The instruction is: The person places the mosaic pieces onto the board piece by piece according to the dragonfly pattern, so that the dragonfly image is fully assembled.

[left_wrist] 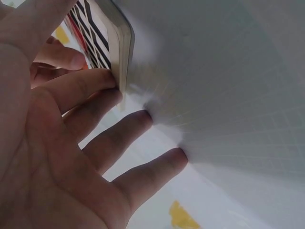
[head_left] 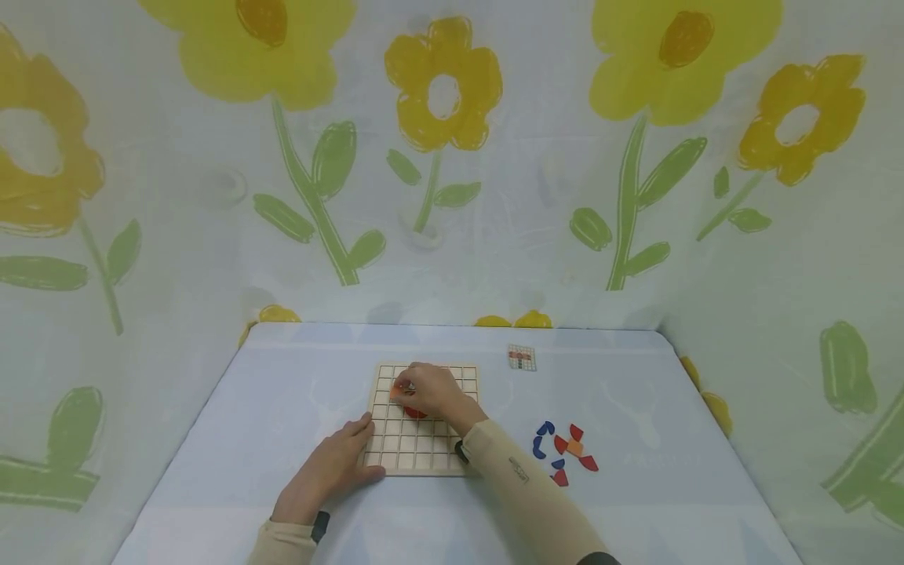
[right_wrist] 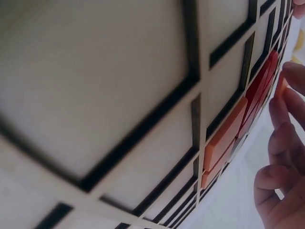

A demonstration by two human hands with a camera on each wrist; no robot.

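Note:
A square wooden board (head_left: 417, 463) with a grid of cells lies on the table. My right hand (head_left: 432, 390) is over its upper left part, pinching a small orange piece (right_wrist: 281, 86) between thumb and fingertips. Beneath that hand, red pieces (right_wrist: 259, 88) and orange pieces (right_wrist: 226, 131) sit in the grid; the hand partly hides them in the head view. My left hand (head_left: 335, 467) rests at the board's lower left corner. Its fingers are fairly straight, with the forefinger touching the board's side (left_wrist: 123, 52) and the other fingertips on the table.
To the right of the board lie loose pieces: several blue ones (head_left: 539, 447), several red ones (head_left: 588, 463) and an orange square (head_left: 575, 447). A small pattern card (head_left: 522, 358) lies beyond the board's far right corner. Flower-printed cloth (head_left: 494, 235) hangs around the table (head_left: 282, 392).

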